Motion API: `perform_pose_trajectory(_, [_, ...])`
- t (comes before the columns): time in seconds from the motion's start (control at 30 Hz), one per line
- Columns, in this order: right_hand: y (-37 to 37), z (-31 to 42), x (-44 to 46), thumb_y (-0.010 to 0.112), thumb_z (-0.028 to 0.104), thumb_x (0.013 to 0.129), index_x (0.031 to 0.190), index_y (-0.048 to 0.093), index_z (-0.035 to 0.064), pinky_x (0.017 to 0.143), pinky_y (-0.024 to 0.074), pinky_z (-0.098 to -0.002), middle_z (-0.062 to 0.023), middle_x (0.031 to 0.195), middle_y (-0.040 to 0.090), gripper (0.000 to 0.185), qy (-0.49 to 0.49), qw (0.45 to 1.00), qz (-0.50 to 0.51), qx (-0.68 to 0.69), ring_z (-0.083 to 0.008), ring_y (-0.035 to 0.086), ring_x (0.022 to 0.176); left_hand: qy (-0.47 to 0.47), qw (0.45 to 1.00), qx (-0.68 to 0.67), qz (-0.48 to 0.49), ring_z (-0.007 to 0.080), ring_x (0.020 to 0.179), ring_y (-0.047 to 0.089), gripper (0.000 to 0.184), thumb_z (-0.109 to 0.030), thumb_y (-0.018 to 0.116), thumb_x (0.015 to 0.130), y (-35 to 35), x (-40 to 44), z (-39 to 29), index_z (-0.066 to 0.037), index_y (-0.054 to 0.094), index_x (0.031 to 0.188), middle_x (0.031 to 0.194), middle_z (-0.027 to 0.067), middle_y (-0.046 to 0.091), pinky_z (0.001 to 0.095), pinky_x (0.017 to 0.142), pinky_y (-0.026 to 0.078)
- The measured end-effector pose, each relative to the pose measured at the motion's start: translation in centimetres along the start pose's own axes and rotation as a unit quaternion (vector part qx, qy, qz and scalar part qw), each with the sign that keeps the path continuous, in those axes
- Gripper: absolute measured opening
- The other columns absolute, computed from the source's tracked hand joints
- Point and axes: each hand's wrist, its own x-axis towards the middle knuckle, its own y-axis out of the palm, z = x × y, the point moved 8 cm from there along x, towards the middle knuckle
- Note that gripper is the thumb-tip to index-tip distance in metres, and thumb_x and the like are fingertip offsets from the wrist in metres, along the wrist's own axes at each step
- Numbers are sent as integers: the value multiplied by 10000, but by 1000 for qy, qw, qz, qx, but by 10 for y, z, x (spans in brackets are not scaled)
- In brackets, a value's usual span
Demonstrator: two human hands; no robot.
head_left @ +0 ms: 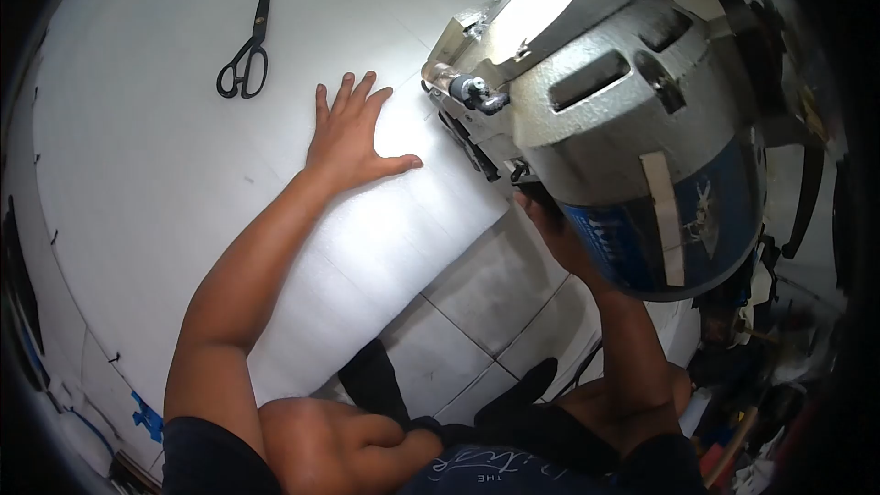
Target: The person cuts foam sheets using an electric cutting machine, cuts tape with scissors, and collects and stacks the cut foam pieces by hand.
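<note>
My left hand (348, 139) lies flat with its fingers spread on a sheet of white foam-like material (367, 247) over the white table. To its right stands a large grey and blue cutting machine (596, 119). My right hand (543, 220) reaches under the machine's near side, by the sheet's right edge. Most of its fingers are hidden by the machine, so what it holds, if anything, cannot be seen. Black-handled scissors (247, 55) lie on the table, up and left of my left hand, blades pointing away.
Grey floor tiles (458, 330) show below the sheet's edge. A blue clamp-like object (147, 416) sits at the table's lower left edge. Mixed items crowd the lower right, beside a black curved handle (807, 202).
</note>
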Motion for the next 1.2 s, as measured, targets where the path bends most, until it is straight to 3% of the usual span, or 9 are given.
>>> perform_pose_trajectory(0.27, [2,-4,22,584,519,977,1447,490,93,1157,302,-497,-162,1484,435,641,50,997,49,32,-350,387,1401,9,1000,-4,-11,428,1498,200,1098,-727,774,650,-2,-1,0,-41,455,1447,1570,226,327,632,1205,66])
perform_pose_trajectory(0.3, [-27,-18,49,583,517,978,1458,479,94,1167,285,-504,-170,1493,423,648,158,948,22,277,-362,376,1407,11,1000,-10,-16,439,1489,220,1086,-692,800,648,-3,-2,0,-35,453,1441,1567,231,330,642,1197,80])
perform_pose_trajectory(0.37, [-27,-27,61,581,515,978,1469,468,95,1178,269,-511,-177,1502,410,656,249,829,-10,501,-375,366,1414,8,1000,-8,-19,438,1489,220,1081,-687,803,649,-3,-1,1,-29,456,1434,1566,229,332,640,1198,81])
perform_pose_trajectory(0.5, [22,5,30,546,518,995,1487,437,100,1173,253,-567,-207,1502,383,654,101,987,-46,119,-401,337,1426,7,1000,-24,-18,430,1493,211,1042,-689,800,655,-3,-2,2,-10,484,1379,1564,221,330,629,1206,77])
perform_pose_trajectory(0.67, [21,10,53,516,526,1006,1498,420,150,1155,264,-606,-216,1492,377,627,-18,971,3,-238,-415,327,1427,8,1000,-22,-20,420,1500,191,990,-688,801,658,-3,-2,3,3,512,1304,1573,210,298,624,1211,71])
perform_pose_trajectory(0.87, [12,14,72,541,510,1001,1434,493,175,1108,338,-568,-202,1444,420,549,40,995,-85,-27,-377,408,1346,22,998,-28,-53,419,1501,181,986,-689,804,658,1,-6,4,12,501,1282,1564,208,292,620,1213,62])
perform_pose_trajectory(0.9, [19,0,81,533,513,1005,1419,501,176,1104,353,-537,-176,1430,437,535,99,970,-6,224,-345,426,1331,28,997,-27,-61,421,1500,183,999,-688,805,658,0,-6,3,14,484,1292,1560,210,297,619,1213,59])
perform_pose_trajectory(0.97, [22,-6,91,524,516,1008,1405,508,178,1100,368,-507,-151,1416,454,521,152,873,67,458,-314,444,1316,26,998,-19,-46,423,1497,190,1017,-686,806,661,-2,-5,1,17,459,1309,1557,210,298,620,1212,58])
perform_pose_trajectory(1.2, [18,-13,91,582,454,993,1301,579,158,1060,404,-477,-116,1335,536,427,184,814,28,551,-286,512,1231,38,996,-21,-74,421,1496,199,1049,-690,800,672,-2,-8,2,23,412,1336,1549,208,310,615,1214,56])
